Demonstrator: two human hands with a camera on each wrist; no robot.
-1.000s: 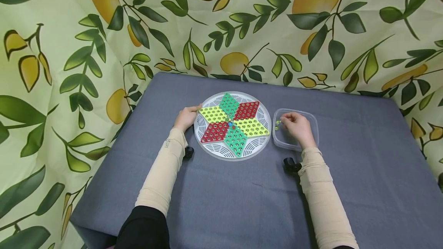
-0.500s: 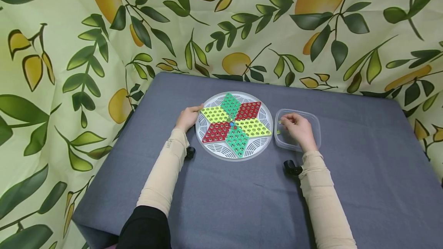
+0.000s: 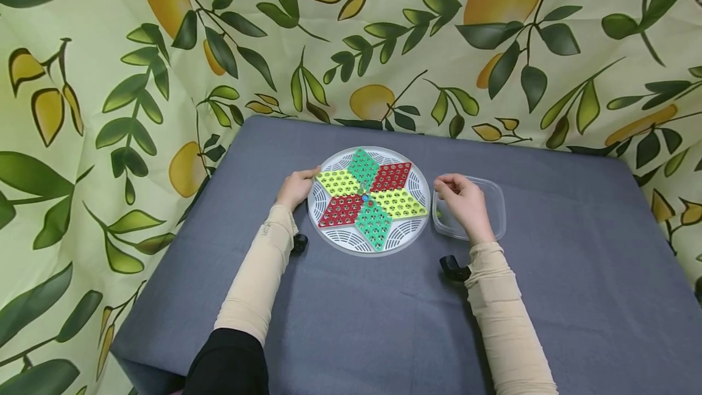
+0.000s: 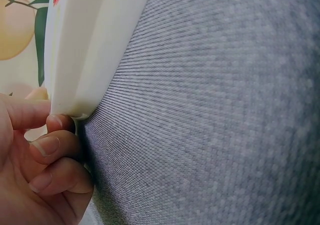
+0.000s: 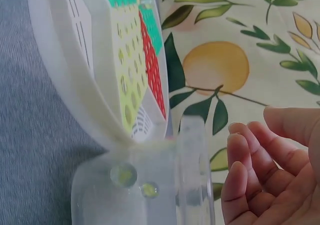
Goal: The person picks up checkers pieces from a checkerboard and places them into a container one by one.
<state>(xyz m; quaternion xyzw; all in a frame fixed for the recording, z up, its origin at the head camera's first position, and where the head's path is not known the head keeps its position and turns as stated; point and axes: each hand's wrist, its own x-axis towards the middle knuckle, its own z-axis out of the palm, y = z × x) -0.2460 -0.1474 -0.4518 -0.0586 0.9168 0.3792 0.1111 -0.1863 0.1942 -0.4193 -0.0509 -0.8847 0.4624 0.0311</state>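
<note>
1. White plastic, round, with a star of red, green and yellow holed panels: the game board lies on the grey tablecloth, and only a few marbles sit at its centre, so by my reckoning nearly all the filling is left.
2. The left hand curls its fingers round the board's rim.
3. The right hand hangs over the clear tub just beside the board, fingers loosely bent; I cannot tell whether the tips pinch a marble.
4. Two pale green marbles lie in the tub.
5. A small mark on the left sleeve is too tiny to read; no other writing shows.
</note>
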